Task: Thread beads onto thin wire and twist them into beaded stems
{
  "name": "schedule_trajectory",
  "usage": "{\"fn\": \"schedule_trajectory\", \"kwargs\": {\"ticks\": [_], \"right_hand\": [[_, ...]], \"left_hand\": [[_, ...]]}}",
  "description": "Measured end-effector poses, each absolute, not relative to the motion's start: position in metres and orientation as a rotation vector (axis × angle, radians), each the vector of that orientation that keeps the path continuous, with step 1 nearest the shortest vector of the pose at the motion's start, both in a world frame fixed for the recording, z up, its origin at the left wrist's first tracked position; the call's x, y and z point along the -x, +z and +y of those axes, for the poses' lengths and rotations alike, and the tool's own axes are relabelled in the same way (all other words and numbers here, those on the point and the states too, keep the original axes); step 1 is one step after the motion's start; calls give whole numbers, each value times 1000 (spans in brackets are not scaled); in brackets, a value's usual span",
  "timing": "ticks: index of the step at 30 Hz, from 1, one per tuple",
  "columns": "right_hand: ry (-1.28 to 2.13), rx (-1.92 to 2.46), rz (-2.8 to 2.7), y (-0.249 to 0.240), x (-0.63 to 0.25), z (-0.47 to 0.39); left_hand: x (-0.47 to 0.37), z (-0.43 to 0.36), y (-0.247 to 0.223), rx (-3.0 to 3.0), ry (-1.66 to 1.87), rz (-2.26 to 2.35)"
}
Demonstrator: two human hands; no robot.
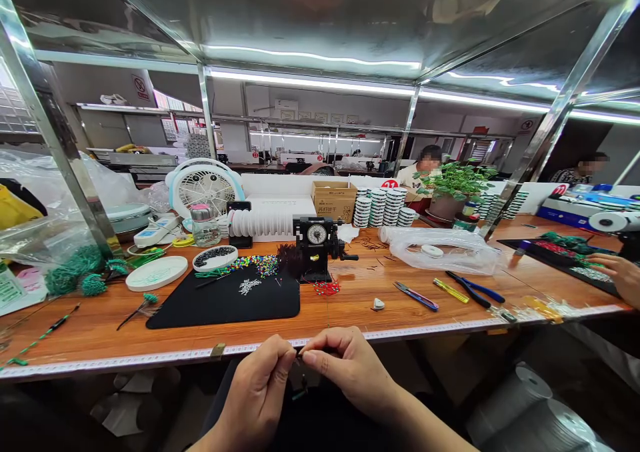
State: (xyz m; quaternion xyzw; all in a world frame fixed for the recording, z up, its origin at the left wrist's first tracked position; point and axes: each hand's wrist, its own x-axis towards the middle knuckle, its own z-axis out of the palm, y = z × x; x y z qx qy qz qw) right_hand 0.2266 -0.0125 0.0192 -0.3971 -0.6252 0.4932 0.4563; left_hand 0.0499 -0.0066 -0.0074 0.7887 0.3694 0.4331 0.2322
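My left hand (257, 389) and my right hand (347, 365) meet just below the front edge of the wooden table (350, 305). Both pinch a small dark piece (299, 355) between thumb and forefinger; it is too small to make out. A thin dark strand hangs down from it. On the table ahead lies a black mat (225, 302) with coloured beads (255, 265) and a silvery bead cluster (249, 286). A black winding device with a dial (317, 242) stands behind the mat.
A white dish of dark beads (215, 257), a white lid (157, 273), green stems (75, 275) and a fan (203, 189) sit at left. Pliers (475, 289), cutters (416, 297) and a plastic bag (445, 249) lie at right. Another person's hand (620, 275) works at far right.
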Motion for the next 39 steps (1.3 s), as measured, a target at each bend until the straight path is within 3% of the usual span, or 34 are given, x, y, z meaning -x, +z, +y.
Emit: {"fn": "schedule_trajectory", "kwargs": {"ticks": [39], "right_hand": [[1142,966,-1584,16,-228,-11]], "left_hand": [[-54,-9,-3,-2021,1144,1018]]}}
